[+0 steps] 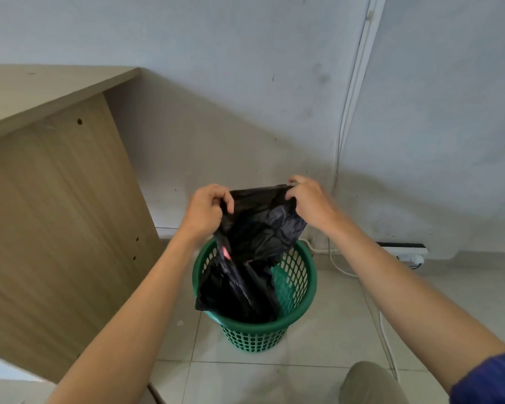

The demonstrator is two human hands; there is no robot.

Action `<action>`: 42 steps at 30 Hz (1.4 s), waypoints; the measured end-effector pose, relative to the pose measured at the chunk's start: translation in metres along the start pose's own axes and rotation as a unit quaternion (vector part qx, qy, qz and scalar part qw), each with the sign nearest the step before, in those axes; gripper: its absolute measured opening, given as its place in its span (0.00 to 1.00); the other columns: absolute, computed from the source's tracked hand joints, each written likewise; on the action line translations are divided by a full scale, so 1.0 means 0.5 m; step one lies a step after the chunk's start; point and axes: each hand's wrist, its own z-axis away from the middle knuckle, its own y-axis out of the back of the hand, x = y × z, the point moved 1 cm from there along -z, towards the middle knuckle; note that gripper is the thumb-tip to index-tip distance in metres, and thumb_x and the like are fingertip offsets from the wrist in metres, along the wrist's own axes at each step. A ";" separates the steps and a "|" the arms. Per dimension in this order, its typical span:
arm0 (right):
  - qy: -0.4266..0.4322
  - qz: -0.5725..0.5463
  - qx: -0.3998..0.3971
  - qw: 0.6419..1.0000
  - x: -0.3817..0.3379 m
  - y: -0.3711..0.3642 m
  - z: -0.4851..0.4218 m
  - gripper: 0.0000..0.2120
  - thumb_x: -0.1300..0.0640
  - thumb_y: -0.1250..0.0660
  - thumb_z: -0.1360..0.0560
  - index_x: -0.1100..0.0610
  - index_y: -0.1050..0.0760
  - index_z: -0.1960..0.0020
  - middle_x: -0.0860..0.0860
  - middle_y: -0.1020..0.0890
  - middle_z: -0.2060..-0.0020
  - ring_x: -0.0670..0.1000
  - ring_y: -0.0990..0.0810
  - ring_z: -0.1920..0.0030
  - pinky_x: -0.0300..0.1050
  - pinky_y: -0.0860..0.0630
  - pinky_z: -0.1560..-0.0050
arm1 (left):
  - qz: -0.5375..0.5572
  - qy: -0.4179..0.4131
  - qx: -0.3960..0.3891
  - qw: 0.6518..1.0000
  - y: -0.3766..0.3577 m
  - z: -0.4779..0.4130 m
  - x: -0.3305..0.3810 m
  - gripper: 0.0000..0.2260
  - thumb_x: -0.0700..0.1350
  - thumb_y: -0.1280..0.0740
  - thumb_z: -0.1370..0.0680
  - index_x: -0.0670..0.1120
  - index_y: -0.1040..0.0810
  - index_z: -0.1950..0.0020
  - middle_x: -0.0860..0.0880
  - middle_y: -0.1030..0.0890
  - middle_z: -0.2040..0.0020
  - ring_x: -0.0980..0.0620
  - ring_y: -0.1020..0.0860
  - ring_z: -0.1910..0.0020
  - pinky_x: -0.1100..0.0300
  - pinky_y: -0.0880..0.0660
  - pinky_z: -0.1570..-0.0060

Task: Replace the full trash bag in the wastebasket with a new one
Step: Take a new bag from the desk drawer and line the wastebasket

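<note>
A green plastic mesh wastebasket (pixel 296 282) stands on the tiled floor by the wall. Above it hangs a black trash bag (pixel 260 225), its lower part drooping into the basket and over the near-left rim. My left hand (pixel 206 211) grips the bag's top edge on the left, and my right hand (pixel 308 201) pinches the top edge on the right. The top edge is stretched between both hands. A small pink mark shows on the bag near the rim. What lies inside the basket is hidden by the bag.
A light wooden desk (pixel 56 205) with its side panel stands close on the left. A white power strip (pixel 405 252) lies against the wall at right, and white cables (pixel 387 336) run along the floor. My knee (pixel 368 383) is at the bottom right.
</note>
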 end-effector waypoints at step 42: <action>-0.186 -0.326 -0.090 0.922 0.027 -0.141 -0.030 0.24 0.70 0.44 0.23 0.50 0.26 0.34 0.54 0.20 0.48 0.54 0.23 0.60 0.45 0.29 0.64 | 0.065 0.210 -0.060 0.974 -0.089 -0.021 -0.118 0.15 0.45 0.38 0.15 0.56 0.29 0.29 0.49 0.21 0.35 0.47 0.21 0.44 0.49 0.24 0.44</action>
